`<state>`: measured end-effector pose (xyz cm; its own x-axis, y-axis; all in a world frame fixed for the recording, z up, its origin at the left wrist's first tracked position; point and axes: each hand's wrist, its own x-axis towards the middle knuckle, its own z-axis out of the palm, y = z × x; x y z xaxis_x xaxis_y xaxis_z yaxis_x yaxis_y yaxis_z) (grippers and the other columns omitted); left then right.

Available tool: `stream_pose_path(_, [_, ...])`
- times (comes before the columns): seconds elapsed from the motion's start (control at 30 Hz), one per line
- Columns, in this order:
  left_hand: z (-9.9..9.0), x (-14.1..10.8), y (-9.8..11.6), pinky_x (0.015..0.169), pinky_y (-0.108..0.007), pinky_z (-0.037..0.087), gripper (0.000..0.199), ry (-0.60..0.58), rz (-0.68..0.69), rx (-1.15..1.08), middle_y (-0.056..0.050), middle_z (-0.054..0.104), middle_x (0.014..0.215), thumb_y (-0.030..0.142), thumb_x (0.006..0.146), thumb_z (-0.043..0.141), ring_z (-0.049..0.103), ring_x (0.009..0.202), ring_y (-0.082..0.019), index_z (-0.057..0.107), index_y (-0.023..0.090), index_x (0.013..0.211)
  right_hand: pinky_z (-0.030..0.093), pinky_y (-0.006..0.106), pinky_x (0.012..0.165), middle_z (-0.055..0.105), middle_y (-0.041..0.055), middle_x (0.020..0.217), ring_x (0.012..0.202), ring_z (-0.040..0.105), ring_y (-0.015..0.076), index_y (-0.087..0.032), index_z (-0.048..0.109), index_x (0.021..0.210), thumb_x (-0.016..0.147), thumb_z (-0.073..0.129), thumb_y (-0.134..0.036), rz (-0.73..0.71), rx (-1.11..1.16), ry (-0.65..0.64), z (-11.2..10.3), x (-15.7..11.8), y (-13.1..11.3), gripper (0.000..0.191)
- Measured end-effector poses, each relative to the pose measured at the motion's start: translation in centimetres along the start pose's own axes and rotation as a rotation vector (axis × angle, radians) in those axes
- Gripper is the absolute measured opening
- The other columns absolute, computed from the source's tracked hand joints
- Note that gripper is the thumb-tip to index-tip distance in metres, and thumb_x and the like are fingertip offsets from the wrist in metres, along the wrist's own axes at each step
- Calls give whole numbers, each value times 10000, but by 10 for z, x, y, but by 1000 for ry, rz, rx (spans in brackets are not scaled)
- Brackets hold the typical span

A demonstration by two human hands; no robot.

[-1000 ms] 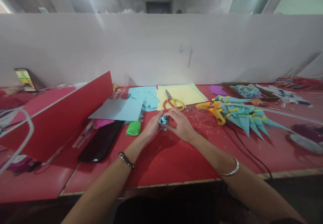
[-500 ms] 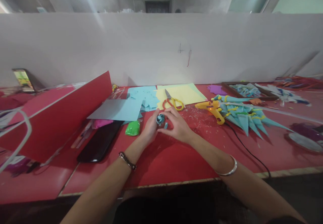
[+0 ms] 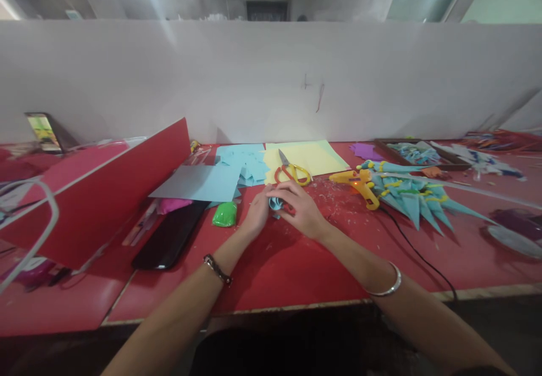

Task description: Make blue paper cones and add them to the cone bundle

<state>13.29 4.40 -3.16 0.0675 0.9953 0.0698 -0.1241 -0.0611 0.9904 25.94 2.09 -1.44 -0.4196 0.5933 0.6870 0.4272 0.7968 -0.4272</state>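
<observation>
Between my two hands is a small rolled piece of light blue paper (image 3: 276, 202), curled in a spiral at its top. My left hand (image 3: 256, 211) wraps it from the left, its fingers partly hidden behind. From the right, my right hand (image 3: 301, 209) curves thumb and fingers around the roll. Just beyond my fingertips lie scissors (image 3: 293, 173) with red and yellow handles, on pale yellow paper (image 3: 315, 158). Cut light blue paper pieces (image 3: 249, 167) lie to the left of them. A green packet (image 3: 224, 214) rests left of my left hand.
At right lie a yellow glue gun (image 3: 358, 184) with a black cord and folded blue paper cones (image 3: 417, 195). A tray (image 3: 455, 161) stands behind them. A red board (image 3: 127, 195) and a black phone-like slab (image 3: 165, 240) are at left. A white partition (image 3: 237, 82) rises behind.
The fingers of my right hand have closed further over the paper roll, covering more of its top. The whole view has shifted slightly.
</observation>
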Motion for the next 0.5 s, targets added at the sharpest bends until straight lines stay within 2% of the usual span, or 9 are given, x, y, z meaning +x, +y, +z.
stream_pose_path(0.13, [2, -4, 8, 711, -249, 417, 292, -19, 114, 64, -17, 591, 689, 390, 787, 400, 534, 764, -158, 571, 169, 703, 485, 327, 748, 473, 46, 985, 925, 503, 168, -251, 498, 1009, 769, 486, -134, 12, 41, 37, 0, -1, -2, 267])
stream_pose_path(0.3, [4, -10, 20, 762, -220, 384, 228, -10, 182, 152, -3, 575, 721, 274, 795, 391, 511, 790, -134, 573, 169, 705, 486, 317, 741, 481, 53, 976, 895, 507, 161, -229, 501, 975, 770, 531, -231, 14, 48, 65, 0, -1, -3, 207])
stream_pose_path(0.37, [4, -10, 20, 742, -208, 379, 219, -12, 204, 159, 3, 549, 720, 263, 796, 388, 496, 769, -123, 561, 171, 699, 488, 312, 724, 490, 53, 972, 879, 513, 159, -227, 508, 957, 771, 534, -259, 23, 44, 73, 0, -1, -2, 190])
stream_pose_path(0.5, [4, -8, 17, 649, -193, 369, 192, -40, 271, 124, 21, 459, 682, 308, 797, 420, 438, 668, -102, 496, 179, 678, 464, 331, 792, 520, 48, 972, 935, 512, 164, -228, 521, 935, 778, 523, -242, 4, 10, 105, 0, 0, -1, 158])
